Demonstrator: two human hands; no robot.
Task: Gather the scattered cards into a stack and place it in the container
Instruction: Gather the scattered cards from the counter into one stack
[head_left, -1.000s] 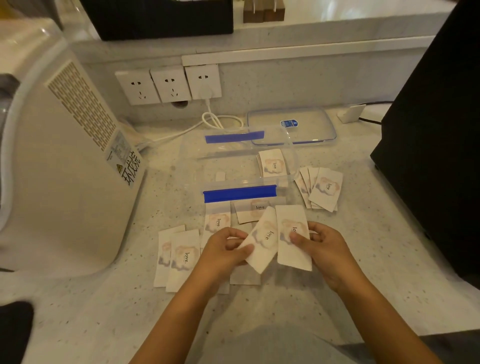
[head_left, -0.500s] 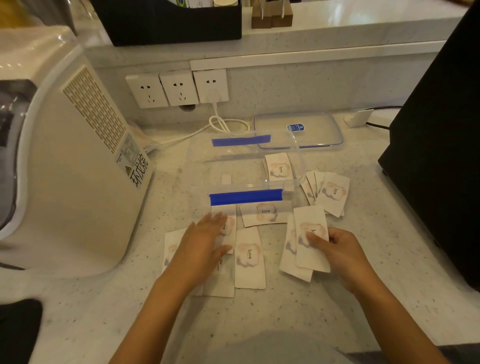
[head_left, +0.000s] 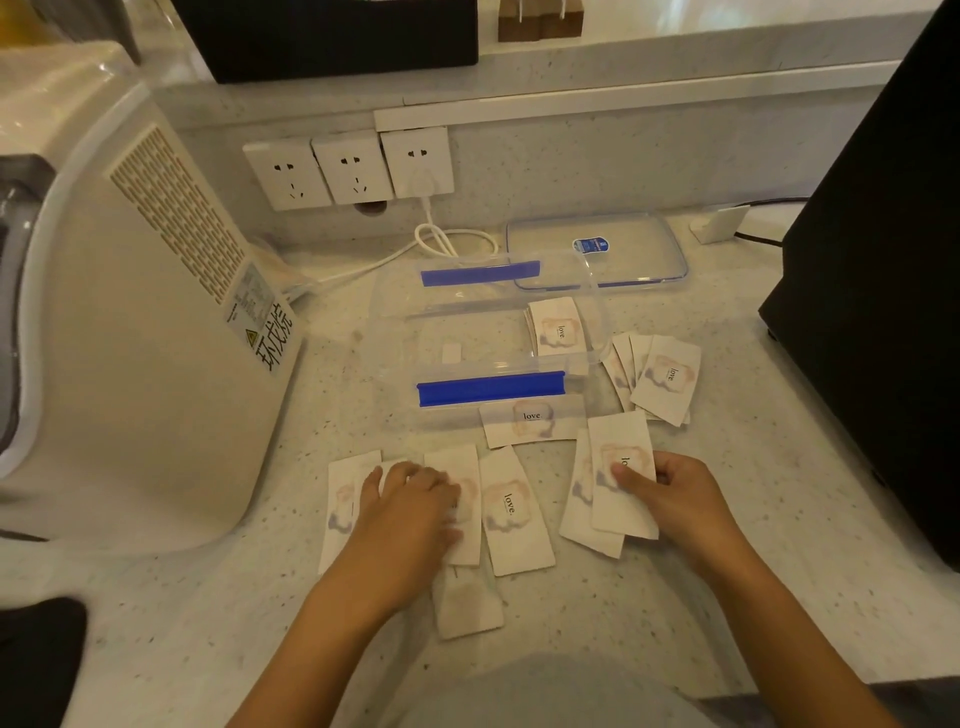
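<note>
Nearest, a thin paper card (head_left: 467, 603) lies alone on the speckled stone table (head_left: 779, 571). The left hand (head_left: 410, 512) presses flat, fingers spread, on overlapping loose cards (head_left: 514, 512), likely to slide them together. The right hand (head_left: 675, 499) pinches two held cards (head_left: 618, 478), thumb on top, starting the stack. Farther, a fanned pile (head_left: 665, 376) lies right of the clear plastic container (head_left: 395, 332), open, one card inside (head_left: 558, 327).
</note>
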